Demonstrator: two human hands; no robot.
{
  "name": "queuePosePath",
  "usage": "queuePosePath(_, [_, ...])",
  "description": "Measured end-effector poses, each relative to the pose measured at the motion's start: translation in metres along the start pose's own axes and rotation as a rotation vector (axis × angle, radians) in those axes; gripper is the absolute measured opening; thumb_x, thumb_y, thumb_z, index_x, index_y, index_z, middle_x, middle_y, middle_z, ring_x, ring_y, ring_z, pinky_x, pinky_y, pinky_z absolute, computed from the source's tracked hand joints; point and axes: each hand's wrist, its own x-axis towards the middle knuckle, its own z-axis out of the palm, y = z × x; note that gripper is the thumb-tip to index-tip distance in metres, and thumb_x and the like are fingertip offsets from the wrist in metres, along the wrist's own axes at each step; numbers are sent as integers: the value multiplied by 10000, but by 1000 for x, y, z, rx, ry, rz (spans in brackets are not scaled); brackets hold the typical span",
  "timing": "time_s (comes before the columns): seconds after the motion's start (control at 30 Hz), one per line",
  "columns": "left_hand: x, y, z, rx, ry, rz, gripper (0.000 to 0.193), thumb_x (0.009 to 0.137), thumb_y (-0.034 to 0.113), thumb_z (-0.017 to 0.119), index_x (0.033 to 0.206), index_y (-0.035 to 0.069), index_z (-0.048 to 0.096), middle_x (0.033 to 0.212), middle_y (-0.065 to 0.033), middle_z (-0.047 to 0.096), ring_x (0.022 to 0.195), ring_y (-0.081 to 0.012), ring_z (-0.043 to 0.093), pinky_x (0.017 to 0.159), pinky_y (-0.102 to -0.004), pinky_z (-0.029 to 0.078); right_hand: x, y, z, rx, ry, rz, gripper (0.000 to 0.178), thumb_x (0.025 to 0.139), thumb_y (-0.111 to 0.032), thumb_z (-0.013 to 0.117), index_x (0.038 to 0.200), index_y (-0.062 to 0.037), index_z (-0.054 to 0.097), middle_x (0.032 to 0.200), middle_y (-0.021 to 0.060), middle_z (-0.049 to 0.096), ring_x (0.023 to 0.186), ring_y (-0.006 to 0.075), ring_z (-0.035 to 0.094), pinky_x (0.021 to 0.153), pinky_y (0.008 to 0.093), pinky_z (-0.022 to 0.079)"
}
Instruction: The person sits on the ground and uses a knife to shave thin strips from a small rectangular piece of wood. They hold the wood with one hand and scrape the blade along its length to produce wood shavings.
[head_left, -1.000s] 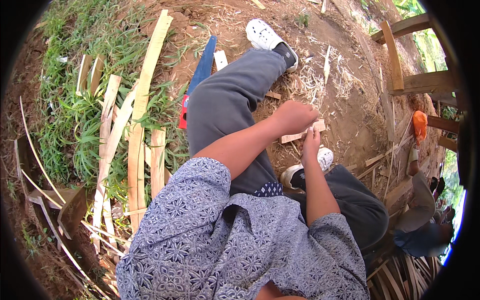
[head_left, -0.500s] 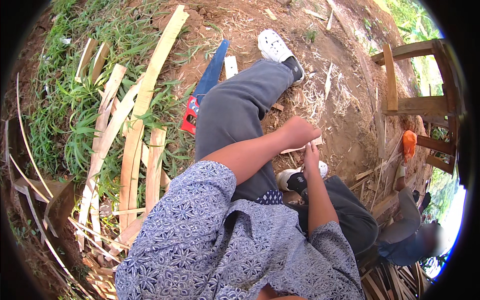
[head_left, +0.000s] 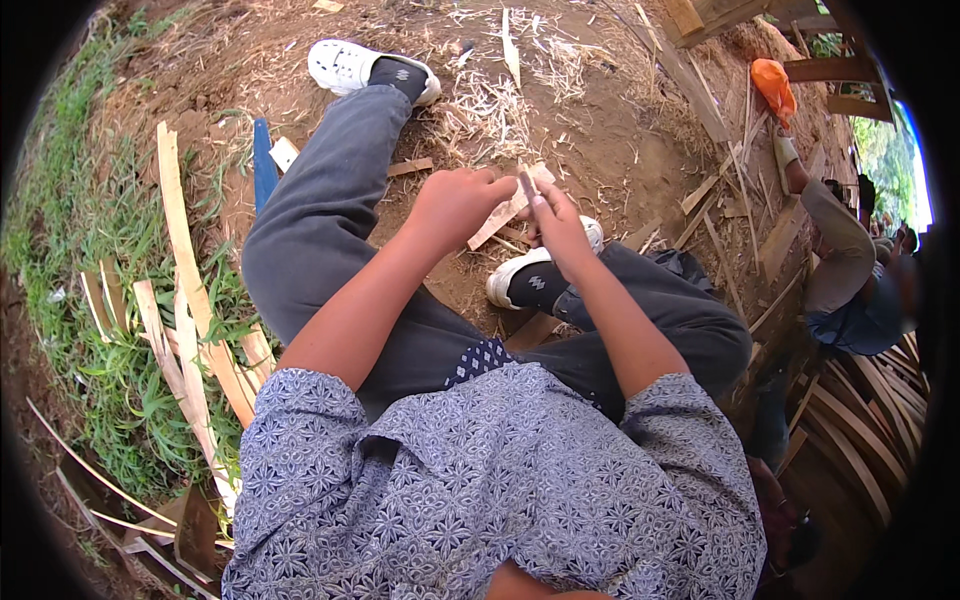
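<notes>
The right hand [head_left: 562, 230] is closed round a short stick [head_left: 529, 184] pointing toward eleven o'clock; the left hand [head_left: 455, 205], at nine o'clock, looks curled, its hold untellable.

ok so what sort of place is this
Probably an outdoor woodworking spot: long wooden strips lie on the grass, pale shavings litter the bare earth, and a blue blade lies beside the person's trouser leg.
</notes>
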Motion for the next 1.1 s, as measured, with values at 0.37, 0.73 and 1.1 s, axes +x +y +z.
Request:
queuePosePath(0.37, [10, -2, -17, 13, -98, -45, 107, 883, 153, 677, 891, 105, 582, 752, -78, 627, 700, -308, 650, 593, -437, 502, 9, 8, 41, -70, 59, -322, 307, 1022, -216, 544, 1290, -71, 576, 873, 115, 695, 814, 234, 678, 770, 385, 510])
queuePosePath(0.73, [13, 6, -1, -13, -76, -139, 204, 940, 205, 694, 864, 87, 545, 670, -103, 609, 649, -320, 639, 556, -456, 474, 15, 28, 13, -199, 53, -178, 296, 1024, -177, 585, 1288, -42, 594, 878, 87, 673, 734, 151, 600, 677, 327, 477])
queuePosePath(1.1, [6, -1, 0, -20, -94, -168, 238, 987, 213, 649, 846, 66, 527, 637, -132, 582, 607, -353, 609, 541, -483, 433, 18, 29, 26, -114, 61, -267, 271, 1012, -174, 596, 1245, -39, 622, 1017, 138, 721, 881, 217, 679, 785, 360, 517])
